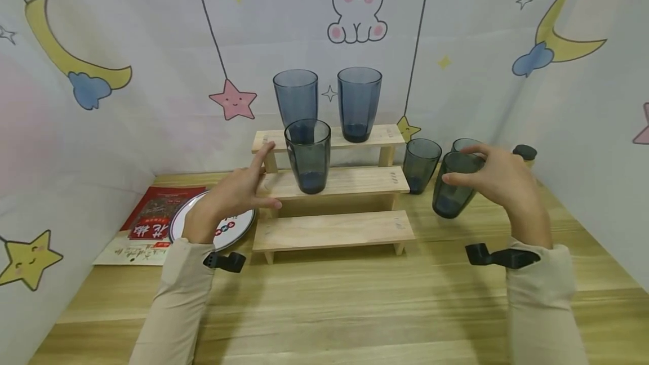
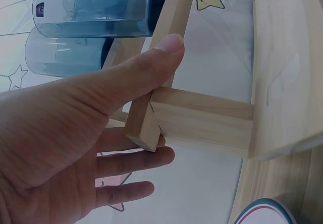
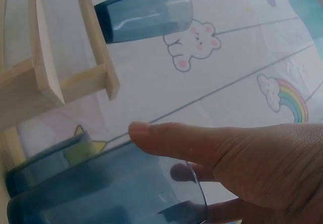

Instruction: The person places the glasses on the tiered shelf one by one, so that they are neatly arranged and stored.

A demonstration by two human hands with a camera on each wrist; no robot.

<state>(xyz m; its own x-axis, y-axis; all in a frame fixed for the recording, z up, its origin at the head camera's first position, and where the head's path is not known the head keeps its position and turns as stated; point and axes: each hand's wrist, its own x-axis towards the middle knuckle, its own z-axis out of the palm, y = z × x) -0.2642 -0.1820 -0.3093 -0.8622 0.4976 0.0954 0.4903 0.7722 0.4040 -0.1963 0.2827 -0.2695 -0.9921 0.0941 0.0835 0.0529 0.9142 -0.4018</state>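
My right hand (image 1: 499,182) grips a tinted drinking glass (image 1: 451,199) near its rim, thumb on the near side. The glass tilts, its base toward the lower left; in the right wrist view the held glass (image 3: 106,188) fills the lower part. My left hand (image 1: 235,193) is at the left end of a three-step wooden rack (image 1: 334,230), its fingers extended. The left wrist view has the thumb (image 2: 169,45) across a plank and the other fingers behind the plank's end. One glass (image 1: 309,156) stands on the middle step; two others, a left glass (image 1: 296,94) and a right glass (image 1: 359,103), are on top.
Right of the rack stands a tinted glass (image 1: 422,165), with another glass (image 1: 463,144) partly hidden behind my right hand. A dark-lidded jar (image 1: 525,152) is farther right. A round plate (image 1: 238,232) and a red packet (image 1: 162,207) lie left. A patterned curtain (image 1: 314,16) hangs behind.
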